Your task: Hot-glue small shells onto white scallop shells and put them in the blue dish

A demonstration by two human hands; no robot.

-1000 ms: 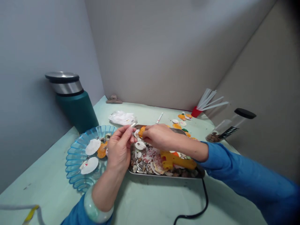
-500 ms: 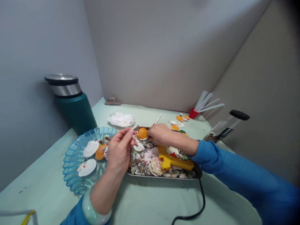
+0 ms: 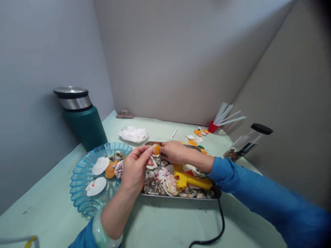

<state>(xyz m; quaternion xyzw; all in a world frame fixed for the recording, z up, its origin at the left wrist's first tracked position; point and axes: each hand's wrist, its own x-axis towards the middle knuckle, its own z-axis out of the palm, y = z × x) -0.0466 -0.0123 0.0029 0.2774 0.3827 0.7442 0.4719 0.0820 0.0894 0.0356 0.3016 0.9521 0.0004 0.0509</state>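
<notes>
Above the tray's back part, my right hand (image 3: 173, 151) pinches an orange scallop shell (image 3: 156, 149) at its right edge. Close against the shell's left side is my left hand (image 3: 134, 167), thumb and forefinger pressed together on a small silvery piece, mostly hidden now and too small to name. Beneath both hands, a metal tray (image 3: 178, 197) is full of small shells and larger scallop shells. A yellow glue gun (image 3: 192, 181) lies across these shells below my right wrist, its black cord (image 3: 222, 220) running over the tray's front edge.
A blue scalloped plate (image 3: 77, 187) with shells stands left, before a teal bottle (image 3: 84, 127). Behind lie a white plastic bag (image 3: 133, 133), a white stick (image 3: 173, 133) and decorated shells (image 3: 191, 142). A red cup (image 3: 213, 127) of glue sticks and a clear jar (image 3: 249, 141) stand right.
My hands have come together: the silvery piece in my left fingers, earlier visible beside the orange shell, is now at the shell. The view has shifted slightly.
</notes>
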